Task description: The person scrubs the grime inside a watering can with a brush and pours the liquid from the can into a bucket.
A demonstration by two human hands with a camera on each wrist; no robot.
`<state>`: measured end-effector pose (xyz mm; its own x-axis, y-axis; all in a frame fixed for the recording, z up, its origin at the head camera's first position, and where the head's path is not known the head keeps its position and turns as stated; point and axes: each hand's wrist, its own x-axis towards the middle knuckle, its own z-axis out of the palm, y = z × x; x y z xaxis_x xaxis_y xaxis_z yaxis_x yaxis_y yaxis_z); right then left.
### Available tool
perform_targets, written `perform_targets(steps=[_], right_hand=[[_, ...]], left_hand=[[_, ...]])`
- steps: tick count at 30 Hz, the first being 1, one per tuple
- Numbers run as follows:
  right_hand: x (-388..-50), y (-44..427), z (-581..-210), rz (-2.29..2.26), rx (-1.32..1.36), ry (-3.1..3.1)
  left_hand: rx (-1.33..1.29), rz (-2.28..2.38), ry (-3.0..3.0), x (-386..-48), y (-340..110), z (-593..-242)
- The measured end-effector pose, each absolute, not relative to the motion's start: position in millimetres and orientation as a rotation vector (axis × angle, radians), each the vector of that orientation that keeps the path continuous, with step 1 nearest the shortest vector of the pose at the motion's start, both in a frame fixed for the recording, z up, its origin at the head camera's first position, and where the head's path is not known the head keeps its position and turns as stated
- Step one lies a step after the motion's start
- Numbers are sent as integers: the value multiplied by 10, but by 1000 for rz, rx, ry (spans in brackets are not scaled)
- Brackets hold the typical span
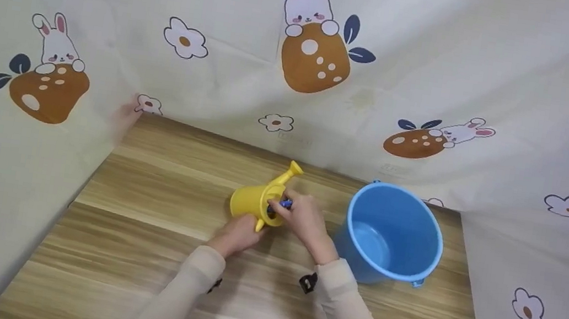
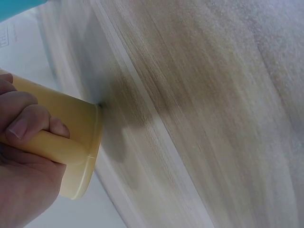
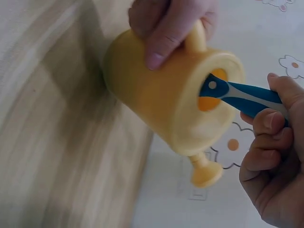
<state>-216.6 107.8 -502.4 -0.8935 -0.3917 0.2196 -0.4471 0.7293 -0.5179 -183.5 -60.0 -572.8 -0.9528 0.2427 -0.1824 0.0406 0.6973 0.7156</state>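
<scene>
A yellow watering can point(image 1: 248, 200) is tilted on its side, its round opening facing right and its spout toward the back wall. My left hand point(image 1: 240, 234) grips its handle, with fingers curled round it in the left wrist view. In my right hand point(image 1: 305, 218) is a tool with a blue handle point(image 3: 254, 97) striped in pale grey, pinched between thumb and fingers. The tool's front end reaches into the can's opening, so its tip is hidden and its exact kind cannot be told.
A blue bucket point(image 1: 355, 247) stands upright on the wood-grain floor point(image 1: 136, 261), right of my right hand. Pale cloth walls point(image 1: 218, 78) printed with rabbits and flowers enclose the floor at the back, left and right.
</scene>
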Motion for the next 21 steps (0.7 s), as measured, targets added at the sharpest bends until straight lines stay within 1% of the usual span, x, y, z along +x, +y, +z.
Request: perform_targets(steps=[6,9,15,21], right_hand=[[-2139,1086,-5097,790,642,-2842],[-2129,1111,-5119,758,702,-2827],[-2128,1165,-5186,861,744,-2736],[-2118,1194,-5227,951,900,-2657]], left_hand=[[259,1084,2683,-1833,-603,-5730],[259,1079,2690,-1833,-608,-5724],[246,1105,2649,-1828,-608,-5716],[253,1140,2635,-1832,-586,-5735]])
